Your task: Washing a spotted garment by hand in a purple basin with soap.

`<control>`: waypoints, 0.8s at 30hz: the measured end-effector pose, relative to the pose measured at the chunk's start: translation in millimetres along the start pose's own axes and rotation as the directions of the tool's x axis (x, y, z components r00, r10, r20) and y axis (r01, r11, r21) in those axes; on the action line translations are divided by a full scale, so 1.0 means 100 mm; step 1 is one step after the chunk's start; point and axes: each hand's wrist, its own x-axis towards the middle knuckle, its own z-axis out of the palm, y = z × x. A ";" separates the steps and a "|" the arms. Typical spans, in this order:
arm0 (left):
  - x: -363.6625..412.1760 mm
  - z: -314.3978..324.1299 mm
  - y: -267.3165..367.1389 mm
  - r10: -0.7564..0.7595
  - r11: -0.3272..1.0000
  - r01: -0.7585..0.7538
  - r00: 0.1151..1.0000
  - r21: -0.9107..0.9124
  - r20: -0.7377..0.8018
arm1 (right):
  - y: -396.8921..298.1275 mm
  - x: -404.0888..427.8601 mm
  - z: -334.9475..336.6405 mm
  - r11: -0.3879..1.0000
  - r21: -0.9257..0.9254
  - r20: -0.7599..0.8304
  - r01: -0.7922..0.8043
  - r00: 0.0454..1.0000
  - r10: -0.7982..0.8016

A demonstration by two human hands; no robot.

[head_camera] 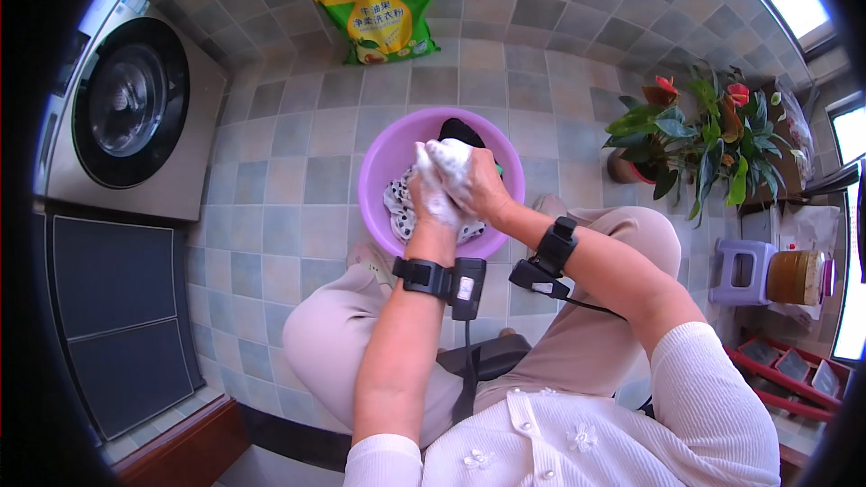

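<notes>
A round purple plastic basin (373, 197) stands on the tiled floor between my feet. In it lie a white cloth with black spots (400, 211) and a dark cloth (460, 130). Above the basin my left hand (433, 193) and my right hand (482, 182) are pressed together, fingers closed around a small bundle of white, foam-covered cloth (452, 152). White suds coat the fingers of both. How much of the bundle each hand grips is partly hidden by the foam. A black strap with a small device sits on each wrist.
Beyond the basin a yellow and green bag of washing powder (385, 13) leans at the wall. A front-loading washing machine (132, 101) stands at the left. To the right are potted plants with red flowers (703, 128), and a purple plastic stool (741, 272) beside a jar (797, 277).
</notes>
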 end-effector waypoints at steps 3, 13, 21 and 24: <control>0.01 -0.11 -0.22 -0.009 0.996 0.011 1.000 0.088 -0.028 | 0.07 0.08 -0.04 0.780 0.465 0.052 -0.419 0.892 0.449; 0.06 -0.21 -0.29 0.019 0.997 -0.020 1.000 0.077 0.015 | 0.13 0.00 0.02 0.949 0.269 -0.120 -0.166 0.972 0.204; -0.08 -0.10 -0.18 0.039 0.937 -0.085 0.990 0.338 0.139 | 0.23 0.13 -0.11 0.982 -0.088 -0.080 -0.167 0.984 0.160; -0.07 -0.27 0.06 0.106 0.956 -0.207 0.903 0.206 0.418 | 0.15 -0.17 0.42 0.909 0.405 -0.221 0.103 0.975 -0.012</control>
